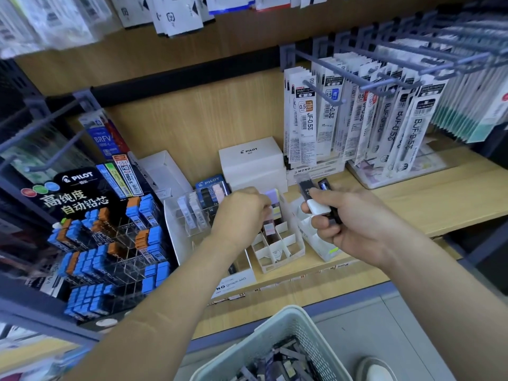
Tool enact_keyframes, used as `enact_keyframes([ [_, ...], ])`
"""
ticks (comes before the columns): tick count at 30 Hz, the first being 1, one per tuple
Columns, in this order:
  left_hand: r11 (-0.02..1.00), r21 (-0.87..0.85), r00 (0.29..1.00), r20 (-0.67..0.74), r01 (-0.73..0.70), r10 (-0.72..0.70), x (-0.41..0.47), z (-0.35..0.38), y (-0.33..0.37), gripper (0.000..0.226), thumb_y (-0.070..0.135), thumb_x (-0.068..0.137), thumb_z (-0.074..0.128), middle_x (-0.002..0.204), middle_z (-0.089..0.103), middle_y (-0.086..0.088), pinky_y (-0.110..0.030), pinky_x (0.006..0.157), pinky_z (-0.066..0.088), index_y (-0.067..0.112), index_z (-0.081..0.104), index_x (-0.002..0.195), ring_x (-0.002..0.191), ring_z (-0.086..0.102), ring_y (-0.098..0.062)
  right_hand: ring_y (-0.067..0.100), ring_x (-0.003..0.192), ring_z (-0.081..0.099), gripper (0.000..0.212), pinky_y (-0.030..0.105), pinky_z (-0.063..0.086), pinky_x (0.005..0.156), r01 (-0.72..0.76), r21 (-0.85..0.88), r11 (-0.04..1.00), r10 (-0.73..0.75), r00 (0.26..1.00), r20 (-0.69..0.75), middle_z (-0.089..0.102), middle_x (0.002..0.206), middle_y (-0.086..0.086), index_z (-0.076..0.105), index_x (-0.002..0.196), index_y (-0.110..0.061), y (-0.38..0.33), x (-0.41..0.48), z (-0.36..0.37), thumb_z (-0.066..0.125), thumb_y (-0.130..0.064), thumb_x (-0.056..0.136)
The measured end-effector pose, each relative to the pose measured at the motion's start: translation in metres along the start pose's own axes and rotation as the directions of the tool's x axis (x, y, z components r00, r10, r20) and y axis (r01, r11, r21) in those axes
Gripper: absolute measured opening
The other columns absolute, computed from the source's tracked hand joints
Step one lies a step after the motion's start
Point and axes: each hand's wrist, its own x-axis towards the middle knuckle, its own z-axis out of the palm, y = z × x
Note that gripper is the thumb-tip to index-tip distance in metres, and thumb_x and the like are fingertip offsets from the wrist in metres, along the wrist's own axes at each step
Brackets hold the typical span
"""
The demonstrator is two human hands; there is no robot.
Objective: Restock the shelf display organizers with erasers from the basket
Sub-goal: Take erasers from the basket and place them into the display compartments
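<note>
My left hand (242, 213) reaches into the white cardboard organizer (277, 254) on the wooden shelf, its fingers curled round a pastel eraser (270, 224) at the back compartments. My right hand (346, 218) hovers just right of it and grips a bundle of erasers (319, 199), black-sleeved ones with a white end sticking out. The pale mesh basket (277, 342) stands below at the bottom edge with several dark erasers inside. A clear acrylic organizer (192, 215) with a few erasers sits left of my left hand.
A black Pilot lead display (104, 235) fills the left side. White Pilot boxes (251, 160) stand behind the organizers. Refill packs hang on hooks (365, 119) at the upper right. A second white organizer (319, 240) lies under my right hand. A shoe (376, 369) shows bottom right.
</note>
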Motion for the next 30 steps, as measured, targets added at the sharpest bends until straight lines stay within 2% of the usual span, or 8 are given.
enact_keyframes([
  [8,0.994,0.106,0.999,-0.038,0.003,0.001,0.005,0.006,-0.005,0.017,0.020,0.091,0.056,0.091,0.062,-0.007,-0.032,0.070,0.041,0.010,0.068,0.098,0.091,0.056,-0.027,0.005,0.041,0.035,0.010,0.014,0.024,0.035,0.062,-0.105,0.993,-0.062,0.998,-0.001,0.061,0.063,0.005,0.059,0.099,-0.013,0.003,0.001,0.001,0.063,-0.020,0.093],
  [12,0.958,-0.246,0.978,-0.110,0.145,-0.176,0.006,-0.009,-0.002,0.015,0.015,0.090,0.058,0.086,0.066,0.002,-0.029,0.074,0.048,0.016,0.070,0.099,0.081,0.060,-0.018,0.007,0.042,0.034,0.014,0.016,0.024,0.037,0.099,-0.162,0.982,-0.105,0.994,-0.028,0.058,0.053,-0.001,0.062,0.099,-0.013,0.002,0.001,0.002,0.065,-0.025,0.092],
  [14,0.665,-0.696,0.935,0.027,0.271,-0.353,0.007,-0.031,0.004,0.017,0.016,0.094,0.056,0.080,0.070,0.003,-0.026,0.072,0.051,0.016,0.072,0.090,0.070,0.061,-0.011,0.008,0.042,0.032,0.014,0.018,0.024,0.038,0.144,-0.294,0.945,-0.165,0.985,-0.050,0.056,0.053,-0.001,0.061,0.095,-0.015,0.004,0.002,0.003,0.060,-0.029,0.095],
  [16,0.361,-0.865,0.926,0.256,0.348,-0.278,0.004,-0.049,0.011,0.021,0.023,0.096,0.055,0.080,0.072,-0.003,-0.026,0.068,0.052,0.014,0.073,0.088,0.067,0.060,-0.013,0.008,0.041,0.033,0.018,0.019,0.026,0.038,0.198,-0.406,0.892,-0.240,0.969,-0.056,0.054,0.055,0.000,0.059,0.091,-0.015,0.007,0.003,0.006,0.055,-0.032,0.098],
  [19,0.447,-0.830,0.938,0.337,0.334,-0.078,-0.007,-0.056,0.020,0.009,0.020,0.086,0.067,0.082,0.073,-0.005,-0.031,0.076,0.054,0.017,0.075,0.088,0.071,0.062,-0.014,0.003,0.035,0.035,0.022,0.016,0.027,0.035,0.261,-0.397,0.880,-0.303,0.952,-0.044,0.050,0.056,0.001,0.056,0.085,-0.014,0.008,0.002,0.012,0.052,-0.031,0.099],
  [23,0.309,-0.862,0.914,0.401,0.401,-0.067,-0.015,-0.055,0.021,0.008,0.006,0.079,0.072,0.077,0.070,-0.009,-0.028,0.074,0.055,0.011,0.071,0.085,0.075,0.064,-0.020,0.001,0.033,0.037,0.027,0.014,0.027,0.034,0.276,-0.337,0.900,-0.317,0.946,-0.070,0.047,0.059,0.005,0.051,0.084,-0.012,0.011,0.002,0.018,0.049,-0.033,0.100],
  [27,0.314,-0.848,0.882,0.468,0.428,0.062,-0.022,-0.055,0.019,0.045,-0.004,0.082,0.068,0.072,0.065,-0.003,-0.025,0.061,0.053,0.027,0.062,0.114,0.065,0.061,-0.012,0.009,0.041,0.046,0.033,0.019,0.032,0.036,0.188,-0.318,0.929,-0.235,0.965,-0.116,0.054,0.059,0.003,0.057,0.101,-0.011,0.017,0.005,0.023,0.046,-0.042,0.100],
  [30,0.380,-0.838,0.894,0.445,0.391,0.061,-0.026,-0.052,0.023,0.059,-0.004,0.083,0.067,0.083,0.067,-0.002,-0.024,0.061,0.054,0.036,0.057,0.125,0.065,0.061,-0.009,0.014,0.045,0.046,0.023,0.022,0.031,0.038,0.106,-0.098,0.990,-0.119,0.983,-0.138,0.061,0.065,0.008,0.057,0.111,-0.008,0.011,0.006,0.025,0.051,-0.027,0.099],
])
